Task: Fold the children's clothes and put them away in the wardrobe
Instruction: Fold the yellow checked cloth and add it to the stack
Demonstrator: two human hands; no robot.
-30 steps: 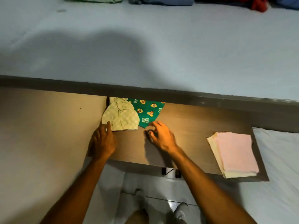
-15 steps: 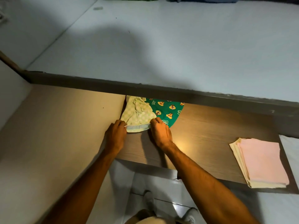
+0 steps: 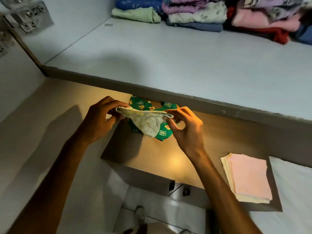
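Note:
A small pale yellow checked garment hangs in the air above the brown wooden shelf. My left hand pinches the left end of its elastic waistband and my right hand pinches the right end, with the band stretched between them. Under it on the shelf lies a green garment printed with yellow cartoon figures, partly hidden by the lifted piece and tucked under the upper shelf's edge.
A folded stack of pink and cream cloths lies at the shelf's right front. The white upper shelf holds piles of folded clothes at its back. A white wardrobe wall stands on the left. Drawer handles show below the shelf.
Both hands took the yellow garment by its waistband and lifted it off the shelf, uncovering more of the green one. The camera tilted up, bringing the piles on the upper shelf into view.

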